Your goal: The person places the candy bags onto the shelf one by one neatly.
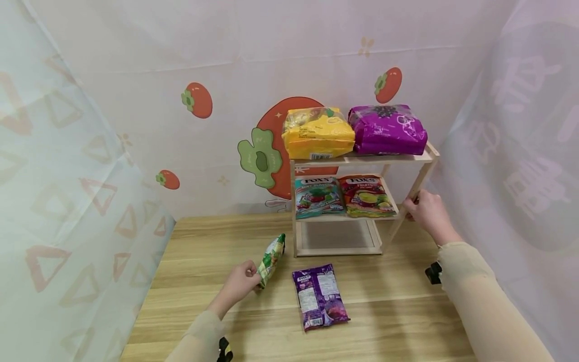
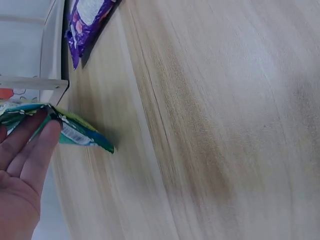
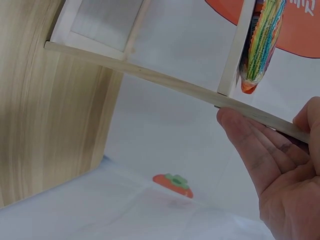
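My left hand pinches a green candy bag by its lower end, and the bag stands tilted left of the shelf. In the left wrist view the thumb and fingers hold the edge of that green bag. A purple Fox's candy bag lies on the table before the shelf. My right hand grips the right front post of the small wooden shelf. In the right wrist view the right hand has its thumb and fingers around that post.
On the shelf's top sit a yellow candy bag and a large purple bag. Its middle tier bears a teal Fox's bag and a red Fox's bag. White printed cloth surrounds the wooden table.
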A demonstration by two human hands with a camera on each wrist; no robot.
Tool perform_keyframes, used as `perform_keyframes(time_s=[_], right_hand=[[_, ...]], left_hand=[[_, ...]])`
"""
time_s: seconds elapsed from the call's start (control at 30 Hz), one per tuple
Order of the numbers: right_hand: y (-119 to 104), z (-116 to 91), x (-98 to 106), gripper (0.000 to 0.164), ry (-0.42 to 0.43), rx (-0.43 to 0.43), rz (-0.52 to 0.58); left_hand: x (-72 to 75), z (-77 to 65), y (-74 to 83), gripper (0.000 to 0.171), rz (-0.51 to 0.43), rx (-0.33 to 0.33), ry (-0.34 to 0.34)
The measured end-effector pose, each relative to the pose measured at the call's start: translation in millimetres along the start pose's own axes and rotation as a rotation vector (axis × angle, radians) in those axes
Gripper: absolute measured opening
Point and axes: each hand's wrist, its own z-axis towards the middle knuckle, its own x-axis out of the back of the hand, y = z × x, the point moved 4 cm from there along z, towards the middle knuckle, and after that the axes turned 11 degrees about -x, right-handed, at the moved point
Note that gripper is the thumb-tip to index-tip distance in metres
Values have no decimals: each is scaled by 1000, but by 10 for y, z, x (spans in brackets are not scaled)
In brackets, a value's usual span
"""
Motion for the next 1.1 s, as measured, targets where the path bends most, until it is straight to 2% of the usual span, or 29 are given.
perform_keyframes(time_s=[0.2,0.33,0.4,0.5,0.77,0.9,1.1], right_hand=[[-8,-11,-1,23,0,0,7],[-14,-9,-4,23,8,3,0],[-13,-5,-7,23,11,6,-2],[-9,-1,-11,23,11,5,3],[4,-6,-6,24,18,2,4],[1,-2,-11,23,8,2,13],[0,-5,-15,23,-3,-2,30]], left_hand=[[22,-50,-95,12,-306,81,19],[60,-90,-175,12,-458,131,31],[81,-114,-222,14,-496,156,36],[104,-148,-302,15,-503,188,41],[138,-225,-471,21,-378,245,72],[146,-264,-518,27,-365,277,77],[158,-300,-561,29,-368,282,80]])
